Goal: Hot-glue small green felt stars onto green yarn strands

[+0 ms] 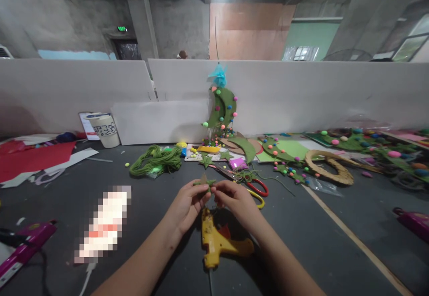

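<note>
The left hand (186, 204) pinches a small green star (210, 183) between its thumb and fingers. The right hand (236, 200) is at the other side of the star, and its thumb and fingers are pressed close together on the edge. The star is held up over the tabletop (150, 247), in the middle, just past the tip of a yellow glue gun (212, 244). The glue gun lies on its side between the two arms.

A white cup (109, 131) with dark writing stands at the back on the left. I can't see what is inside it. A shiny purple packet (238, 163) lies near the scissors (259, 188), which have one red handle and one yellow handle. I can't tell what the packet holds. A clear plastic bag (325, 187) lies by a tan ring (342, 177) on the right, and what is in it is too hard to see. Small yellow balls (193, 153) sit in a little bunch behind the hands, to the left. Two more green stars (207, 161) lie close by. A bundle of green yarn (144, 164) is to their left. Behind them, a green moon (230, 108) with bright balls stands up in front of a white board (301, 95).
</note>
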`<state>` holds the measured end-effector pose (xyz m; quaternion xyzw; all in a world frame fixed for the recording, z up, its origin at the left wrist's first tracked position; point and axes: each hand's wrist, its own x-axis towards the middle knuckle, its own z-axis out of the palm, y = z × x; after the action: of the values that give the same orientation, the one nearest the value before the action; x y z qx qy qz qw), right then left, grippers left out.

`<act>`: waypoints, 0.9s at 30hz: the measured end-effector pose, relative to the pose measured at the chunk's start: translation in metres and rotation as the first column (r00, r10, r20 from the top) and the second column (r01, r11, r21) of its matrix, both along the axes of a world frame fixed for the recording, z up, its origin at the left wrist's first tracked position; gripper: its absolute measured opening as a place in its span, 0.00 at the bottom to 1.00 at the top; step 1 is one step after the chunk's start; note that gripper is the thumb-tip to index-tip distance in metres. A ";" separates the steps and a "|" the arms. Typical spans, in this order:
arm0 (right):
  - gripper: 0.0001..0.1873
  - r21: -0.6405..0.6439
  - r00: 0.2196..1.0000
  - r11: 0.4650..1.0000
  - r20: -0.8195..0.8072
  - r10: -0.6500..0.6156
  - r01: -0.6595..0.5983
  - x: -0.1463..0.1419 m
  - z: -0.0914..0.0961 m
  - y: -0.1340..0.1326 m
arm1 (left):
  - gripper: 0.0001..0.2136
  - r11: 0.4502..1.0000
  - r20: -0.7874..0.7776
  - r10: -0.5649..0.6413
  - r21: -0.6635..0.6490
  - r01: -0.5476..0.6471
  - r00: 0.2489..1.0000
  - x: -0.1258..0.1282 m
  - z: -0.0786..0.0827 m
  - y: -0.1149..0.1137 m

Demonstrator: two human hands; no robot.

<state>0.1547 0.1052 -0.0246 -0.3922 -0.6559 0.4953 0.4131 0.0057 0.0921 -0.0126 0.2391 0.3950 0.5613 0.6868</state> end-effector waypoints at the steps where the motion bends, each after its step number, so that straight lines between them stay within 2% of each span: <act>1: 0.07 0.065 0.997 0.998 0.076 -0.029 0.024 0.000 0.000 -0.001 | 0.05 1.000 0.005 0.019 -0.011 -0.019 1.000 0.000 -0.001 0.001; 3: 0.09 0.216 0.975 0.974 0.194 -0.106 0.063 0.000 0.001 -0.002 | 0.05 0.999 -0.017 0.038 -0.008 -0.038 0.999 -0.001 -0.001 0.001; 6: 0.10 0.407 0.928 0.911 0.310 -0.207 0.067 0.001 0.004 -0.005 | 0.05 0.999 -0.114 0.018 0.047 -0.012 0.993 -0.001 0.003 0.000; 11: 0.09 0.567 0.843 0.823 0.427 -0.328 0.033 0.002 0.005 -0.009 | 0.07 0.992 -0.305 0.047 0.127 -0.008 0.951 -0.002 0.007 -0.003; 18: 0.09 0.631 0.755 0.774 0.530 -0.385 -0.048 0.000 0.006 -0.014 | 0.08 0.984 -0.442 0.077 0.176 0.002 0.893 -0.004 0.002 0.000; 24: 0.08 0.640 0.709 0.763 0.580 -0.401 -0.092 -0.001 0.006 -0.014 | 0.10 0.980 -0.382 0.035 0.193 0.043 0.924 0.000 0.001 -0.001; 27: 0.08 0.651 0.682 0.750 0.602 -0.414 -0.119 -0.002 0.004 -0.014 | 0.10 0.976 -0.465 0.029 0.205 0.075 0.885 0.000 0.001 -0.001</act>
<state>0.1529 0.0911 -0.0201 -0.4415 -0.8545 0.0079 0.2737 0.0058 0.0907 -0.0117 0.4448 0.4815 0.5191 0.5485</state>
